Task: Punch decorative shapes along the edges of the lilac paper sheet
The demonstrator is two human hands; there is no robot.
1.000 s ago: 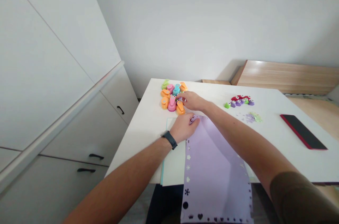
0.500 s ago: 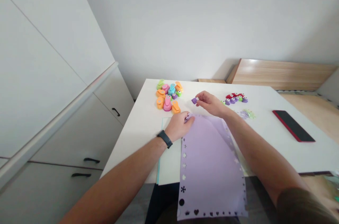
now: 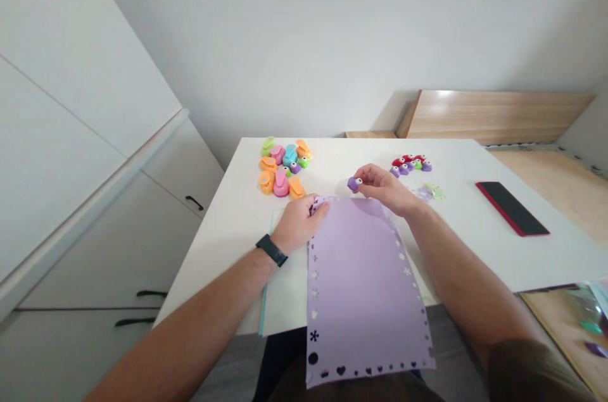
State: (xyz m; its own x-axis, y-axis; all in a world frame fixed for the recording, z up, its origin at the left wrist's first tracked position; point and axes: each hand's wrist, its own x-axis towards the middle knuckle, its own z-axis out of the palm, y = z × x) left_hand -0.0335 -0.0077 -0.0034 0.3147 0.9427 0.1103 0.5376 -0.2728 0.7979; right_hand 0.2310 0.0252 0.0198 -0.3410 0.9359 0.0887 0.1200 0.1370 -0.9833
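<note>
A sheet of purple paper [image 3: 363,282] has small shapes punched along its edges, among them hearts, stars, a crown and a circle. My left hand [image 3: 300,223] pinches its upper left corner, thumb on top. Just beyond the top edge, my right hand [image 3: 384,188] holds a small purple craft punch [image 3: 354,183] with a white button between thumb and fingers. The punch is apart from the paper, above the table. The lower end of the sheet hangs past the table's front edge, over my lap.
Larger orange, pink, blue and green punches [image 3: 281,182] cluster at the back left. Small red, purple and green punches [image 3: 418,164] sit at right, near paper scraps [image 3: 430,192]. A black-and-red flat slab [image 3: 512,207] lies farther right. Pale sheets [image 3: 285,301] rest under my left arm.
The purple punch has turned in my right hand, so its white button now faces more toward me. The view has shifted, moving the scene slightly left. My left hand keeps its grip.
</note>
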